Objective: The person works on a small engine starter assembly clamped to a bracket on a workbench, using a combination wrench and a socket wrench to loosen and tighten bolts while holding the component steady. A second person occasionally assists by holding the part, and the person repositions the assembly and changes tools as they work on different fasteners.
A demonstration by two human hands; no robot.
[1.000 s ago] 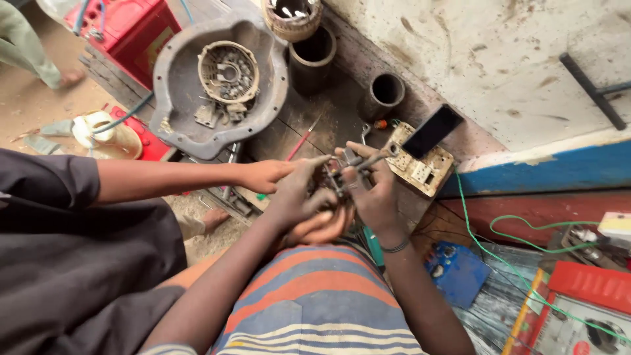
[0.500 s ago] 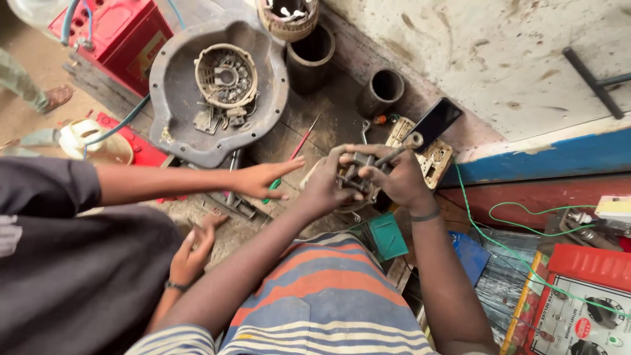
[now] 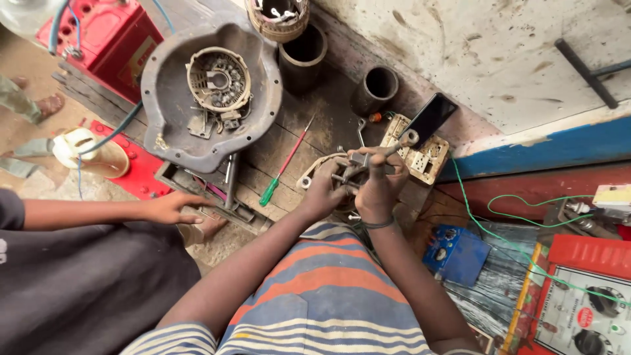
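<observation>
Head view: our left hand (image 3: 325, 190) steadies the part (image 3: 342, 179); right hand (image 3: 378, 187) grips, seemingly, a wrench (image 3: 388, 152) that could slip off.

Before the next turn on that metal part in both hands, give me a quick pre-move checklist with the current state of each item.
1. Left hand braces the metal part: ok.
2. Right hand grips the wrench over the part: ok.
3. Wrench seated squarely on its fastener: cannot tell, fingers hide the joint.
4. Other person's hand away from the work: ok, it rests at the near edge of the bench, apart from both hands.
5. Green-handled screwdriver clear of the hands: ok, it lies on the planks to their left.
6. Phone safe from the wrench: not ok, it leans just behind the wrench head.
</observation>
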